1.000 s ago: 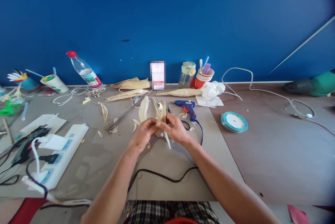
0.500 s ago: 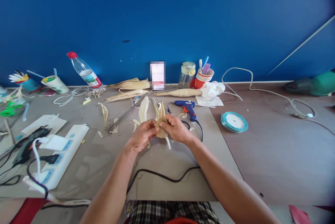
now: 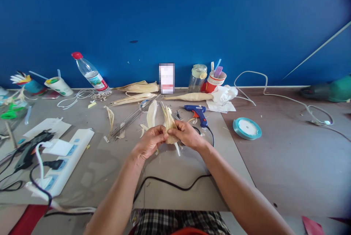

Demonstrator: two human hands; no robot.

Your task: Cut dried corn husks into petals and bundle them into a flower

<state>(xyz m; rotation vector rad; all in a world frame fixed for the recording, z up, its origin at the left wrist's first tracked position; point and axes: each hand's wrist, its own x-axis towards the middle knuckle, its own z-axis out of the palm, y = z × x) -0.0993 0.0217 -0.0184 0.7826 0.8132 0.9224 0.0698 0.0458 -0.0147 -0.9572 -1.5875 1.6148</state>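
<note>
Between my two hands is a dried corn husk (image 3: 170,121), pale tan, gathered and pointed at its far end. My left hand (image 3: 151,140) pinches its left side with thumb and fingers. On the other side, my right hand (image 3: 188,135) grips the husk, thumb pressed on its near face. Just beyond my right hand lies a blue glue gun (image 3: 196,112) with a red trigger. A loose pale husk piece (image 3: 151,114) rests beyond my left hand, beside a bundle of thin metal wires (image 3: 131,119). A white strip (image 3: 177,149) shows below the held husk.
More husks (image 3: 137,87) lie along the blue wall, near a leaning water bottle (image 3: 94,77), a glass jar (image 3: 197,77) and a red paper cup (image 3: 215,83). At left is a power strip (image 3: 74,161) with plugs. A teal ribbon roll (image 3: 246,129) lies right. A black cord (image 3: 175,187) crosses in front.
The far end of the husk looks narrower and more gathered, with its folds turned differently. Both hands keep their grip. The whole view has shifted slightly.
</note>
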